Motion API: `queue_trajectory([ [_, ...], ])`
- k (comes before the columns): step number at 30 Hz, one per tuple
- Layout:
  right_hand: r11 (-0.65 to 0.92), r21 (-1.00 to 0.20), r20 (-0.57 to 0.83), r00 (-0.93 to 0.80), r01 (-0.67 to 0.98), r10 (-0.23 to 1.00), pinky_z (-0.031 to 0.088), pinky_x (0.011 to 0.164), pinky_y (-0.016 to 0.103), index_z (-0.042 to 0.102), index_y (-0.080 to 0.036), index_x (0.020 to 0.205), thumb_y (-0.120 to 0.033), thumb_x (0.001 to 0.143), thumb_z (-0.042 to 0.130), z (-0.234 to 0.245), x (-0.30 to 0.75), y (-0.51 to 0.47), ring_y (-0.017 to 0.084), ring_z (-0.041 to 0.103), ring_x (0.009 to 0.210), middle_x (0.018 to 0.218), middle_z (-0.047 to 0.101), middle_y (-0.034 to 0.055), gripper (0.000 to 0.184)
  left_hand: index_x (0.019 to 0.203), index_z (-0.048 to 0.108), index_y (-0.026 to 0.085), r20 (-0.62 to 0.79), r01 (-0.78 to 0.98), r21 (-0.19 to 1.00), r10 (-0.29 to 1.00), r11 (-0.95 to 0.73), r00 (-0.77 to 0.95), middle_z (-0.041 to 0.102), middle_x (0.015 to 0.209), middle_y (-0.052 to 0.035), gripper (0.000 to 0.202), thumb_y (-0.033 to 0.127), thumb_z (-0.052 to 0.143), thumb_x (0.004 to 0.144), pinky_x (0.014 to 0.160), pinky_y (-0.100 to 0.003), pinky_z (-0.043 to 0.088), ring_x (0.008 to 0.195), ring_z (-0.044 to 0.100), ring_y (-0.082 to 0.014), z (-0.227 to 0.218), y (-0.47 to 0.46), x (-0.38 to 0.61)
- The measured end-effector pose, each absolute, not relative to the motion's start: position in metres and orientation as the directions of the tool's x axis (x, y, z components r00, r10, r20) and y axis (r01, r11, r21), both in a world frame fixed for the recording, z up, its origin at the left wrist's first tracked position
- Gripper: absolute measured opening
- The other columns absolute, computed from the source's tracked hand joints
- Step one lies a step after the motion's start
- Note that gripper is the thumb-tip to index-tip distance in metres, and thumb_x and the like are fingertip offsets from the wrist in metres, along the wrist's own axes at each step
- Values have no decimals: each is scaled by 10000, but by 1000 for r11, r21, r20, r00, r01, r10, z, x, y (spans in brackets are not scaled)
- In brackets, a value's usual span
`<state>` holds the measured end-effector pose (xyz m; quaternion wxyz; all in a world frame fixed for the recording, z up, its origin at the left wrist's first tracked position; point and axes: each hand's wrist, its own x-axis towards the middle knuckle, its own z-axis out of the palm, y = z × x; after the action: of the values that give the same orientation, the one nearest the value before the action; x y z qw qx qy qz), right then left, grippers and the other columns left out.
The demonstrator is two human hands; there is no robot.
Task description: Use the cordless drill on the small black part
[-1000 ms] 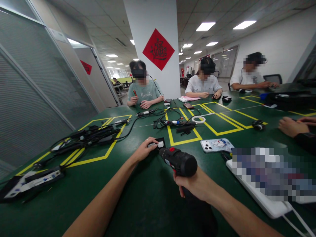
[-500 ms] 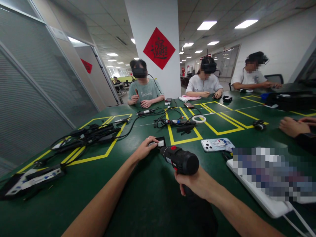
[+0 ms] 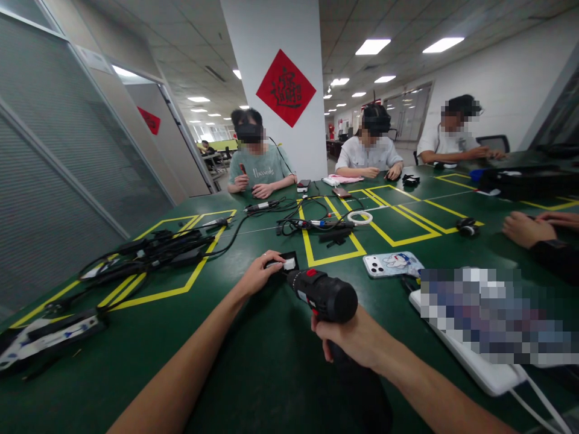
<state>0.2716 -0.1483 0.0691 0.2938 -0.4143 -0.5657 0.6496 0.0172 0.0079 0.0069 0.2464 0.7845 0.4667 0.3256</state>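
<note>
My right hand (image 3: 350, 337) is wrapped round the grip of a black cordless drill (image 3: 328, 295) with red buttons. The drill's chuck points forward and left, away from me. Just past the chuck, a small flat black part with a white block (image 3: 289, 263) on it lies on the green table. My left hand (image 3: 257, 276) reaches in from the left, its fingers closed on the near left side of that part. The drill's front covers some of the part, so I cannot tell whether the bit touches it.
To the left lie tangled black cables (image 3: 172, 247) and a black-and-white device (image 3: 54, 337). A phone (image 3: 393, 264) and a white tablet-like slab (image 3: 470, 355) lie right. A white ring (image 3: 360, 217) sits beyond. Co-workers sit across; another person's hands (image 3: 527, 229) rest at right.
The whole view has shifted slightly, so everything appears a little further left. Both hands keep their holds, with the drill still at the small part.
</note>
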Motion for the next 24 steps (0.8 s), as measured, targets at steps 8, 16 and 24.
queue_trajectory([
  [8,-188,-980,-194,-486,61,852,408,488,215,525,-158,803,-146,657,510,69,272,-149,84,525,441,639,529,-32,147,925,587,193,301,587,667,887,-458,350,585,1023,-47,261,395,473,805,912,-350,404,991,527,-212,8,4,19],
  [16,-179,-981,-192,-490,74,850,405,498,215,534,-151,778,-142,662,504,68,272,-149,80,525,446,643,530,-27,120,986,525,184,273,623,682,924,-383,269,590,1002,-36,334,437,531,768,772,-315,446,859,550,-192,7,5,18],
  [24,-196,-975,-221,-483,103,847,401,517,223,525,-151,753,-151,674,517,72,272,-150,91,521,446,544,505,-42,79,1004,516,187,276,637,667,922,-386,270,584,1019,-31,359,446,545,757,760,-309,442,823,551,-181,5,6,17],
])
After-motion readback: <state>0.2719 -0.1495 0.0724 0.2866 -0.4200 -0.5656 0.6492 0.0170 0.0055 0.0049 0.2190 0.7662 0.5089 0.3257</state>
